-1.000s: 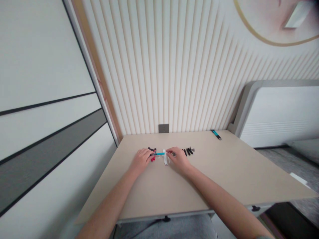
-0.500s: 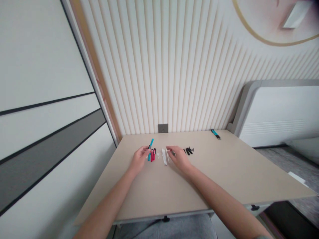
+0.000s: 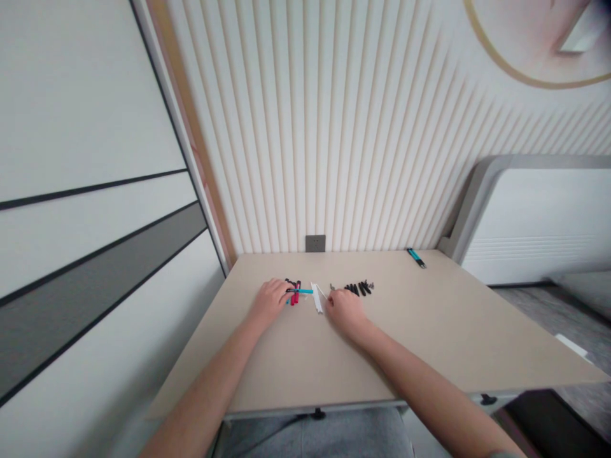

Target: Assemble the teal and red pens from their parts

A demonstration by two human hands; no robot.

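Blue along most of its length and black at the gripped end, lay almost level in the left hand [image 3: 270,300] as a slim stick [image 3: 303,291], pinched by closed fingers above the worktop [image 3: 305,356]. Had pointed up and away from the body half a second earlier; now reached sideways to the white strip [image 3: 317,300], too small in view to tell whether touching. Saw red pieces [image 3: 296,295] just under the stick, with small black bits [image 3: 289,280] beyond, partly hidden by the fingers. Found the strip flat between both hands, as before. Noticed a thin white rod [image 3: 322,292] slanting from the strip's far end to the right hand [image 3: 345,308], gripped by closed fingers. Had been held by its far end before, with that hand farther forward. Showed more dark pieces [image 3: 353,289] beyond the right hand than earlier, beside small metallic bits [image 3: 371,285]. Remained near the far right edge: blue-and-black sticks [image 3: 416,257].
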